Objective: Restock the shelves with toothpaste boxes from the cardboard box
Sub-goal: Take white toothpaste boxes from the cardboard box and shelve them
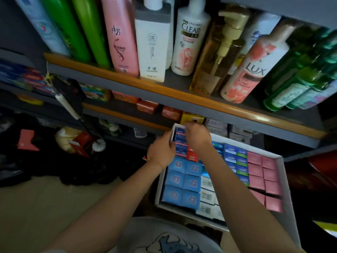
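The cardboard box (284,179) sits low in front of the shelving, packed with toothpaste boxes (182,183) standing on end in colour blocks: blue at its left side, white and blue-green in its middle, pink (262,172) at its right. Both hands work at the box's far-left corner, just below the shelf of soap packs (155,106). The left hand (161,152) curls its fingers over the box's left wall at that corner. The right hand (196,134) bends down onto the tops of the dark-blue cartons there; whether it actually pinches one cannot be told, as the fingertips are hidden and blurred.

The likeliest trouble is the tight packing: pulling one carton up from that corner could drag its neighbours with it or crush a thin end flap. The corner lies close under the shelf edge, so a carton lifted straight up may knock the soap packs or catch on the orange trim (127,117). If the left hand leans on the wall, the box could tilt and spill its rows.
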The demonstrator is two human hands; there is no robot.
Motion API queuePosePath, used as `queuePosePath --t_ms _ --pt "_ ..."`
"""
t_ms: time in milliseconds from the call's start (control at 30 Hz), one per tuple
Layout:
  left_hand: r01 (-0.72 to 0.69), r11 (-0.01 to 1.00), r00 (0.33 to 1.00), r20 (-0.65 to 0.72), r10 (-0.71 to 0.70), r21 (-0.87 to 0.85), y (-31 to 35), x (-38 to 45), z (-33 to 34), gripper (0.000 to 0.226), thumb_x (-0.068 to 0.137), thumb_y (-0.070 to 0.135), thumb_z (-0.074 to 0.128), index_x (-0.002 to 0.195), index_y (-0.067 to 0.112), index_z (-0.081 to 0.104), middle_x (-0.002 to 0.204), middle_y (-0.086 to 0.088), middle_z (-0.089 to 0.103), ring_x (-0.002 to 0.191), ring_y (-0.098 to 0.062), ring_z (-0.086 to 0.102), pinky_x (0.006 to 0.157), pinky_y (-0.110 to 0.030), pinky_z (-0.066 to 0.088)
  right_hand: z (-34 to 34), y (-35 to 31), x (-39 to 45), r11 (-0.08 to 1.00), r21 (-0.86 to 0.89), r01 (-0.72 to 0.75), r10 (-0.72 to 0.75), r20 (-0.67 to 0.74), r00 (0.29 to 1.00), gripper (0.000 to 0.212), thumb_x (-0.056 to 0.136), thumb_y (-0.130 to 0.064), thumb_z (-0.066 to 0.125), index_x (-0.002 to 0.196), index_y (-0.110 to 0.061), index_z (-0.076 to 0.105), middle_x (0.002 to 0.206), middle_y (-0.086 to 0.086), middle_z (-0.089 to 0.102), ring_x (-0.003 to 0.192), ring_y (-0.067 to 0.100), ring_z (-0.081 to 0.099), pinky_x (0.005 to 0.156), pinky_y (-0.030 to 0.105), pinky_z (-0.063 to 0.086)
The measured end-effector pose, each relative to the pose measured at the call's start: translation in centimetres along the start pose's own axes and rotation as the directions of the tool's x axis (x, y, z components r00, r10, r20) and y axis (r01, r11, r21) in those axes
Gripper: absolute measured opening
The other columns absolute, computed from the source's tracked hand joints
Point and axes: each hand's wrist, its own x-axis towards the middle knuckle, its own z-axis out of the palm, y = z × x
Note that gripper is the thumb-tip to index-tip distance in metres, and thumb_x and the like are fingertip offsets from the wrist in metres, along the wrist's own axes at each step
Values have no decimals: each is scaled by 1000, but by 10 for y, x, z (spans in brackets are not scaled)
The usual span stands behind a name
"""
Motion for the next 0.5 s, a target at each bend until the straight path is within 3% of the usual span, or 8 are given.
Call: queuePosePath --t_ms 100,200,300,500 --pt "47 999 991 -124 -44 21 11 -17 14 46 101 24 44 146 26 40 132 -10 55 109 -33 56 83 -46 51 -9 25 -21 969 168 180 -162 -118 980 30 95 -11 54 123 -8 64 120 19 64 112 38 57 93 43 47" --pt "-165 942 958 -181 224 291 32 -45 41 49 94 29 48 140 13 49 142 -13 48 129 -34 43 107 -48 38 -16 61 -57 925 244 290 -251 -177 952 20 95 -7 54 107 -4 69 107 20 66 100 37 58 82 45 51" --pt "-296 852 932 -62 356 432 63 -75 78 49 91 38 43 135 21 55 145 -7 46 140 -31 35 116 -53 22 -26 102 -93 939 249 237 -238 -28 971 20 98 -12 50 89 -7 67 78 10 62 71 30 56 63 40 49" --pt "-335 789 942 200 269 515 90 -107 121 58 94 64 38 146 38 39 161 5 22 152 -23 3 117 -51 -18 -31 149 -150 976 103 191 -206 167 964 22 93 -27 58 107 -11 66 108 10 67 101 29 62 73 34 44"
